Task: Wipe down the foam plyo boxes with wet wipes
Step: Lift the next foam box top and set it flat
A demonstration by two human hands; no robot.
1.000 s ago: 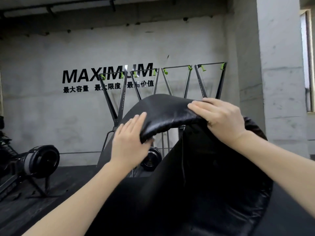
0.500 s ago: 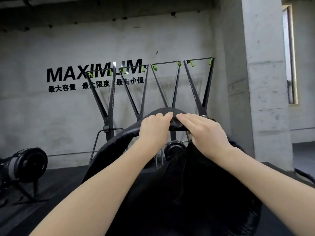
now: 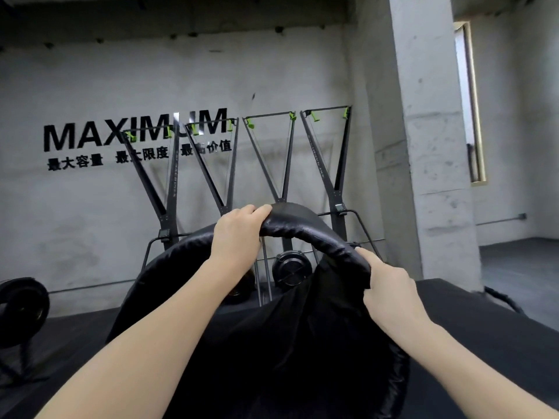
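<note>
A large black shiny bag [image 3: 290,343] hangs open in front of me, its rolled rim arching up across the middle of the view. My left hand [image 3: 239,234] grips the top of the rim, fingers curled over it. My right hand [image 3: 390,288] pinches the rim lower down on the right side. The bag's dark inside faces me. No wet wipe shows in either hand. A flat black surface [image 3: 484,322] lies under and to the right of the bag; whether it is a plyo box I cannot tell.
Several black ski-trainer frames [image 3: 284,164] with green handles lean on the grey concrete wall behind the bag. A fan wheel [image 3: 290,269] sits low behind the rim. A black rower flywheel [image 3: 21,309] stands at the left. A concrete pillar [image 3: 432,140] rises at the right.
My hands have spread apart along the bag's rim: the right hand slid down to the right side, the left stayed at the top. The bag's mouth is wider.
</note>
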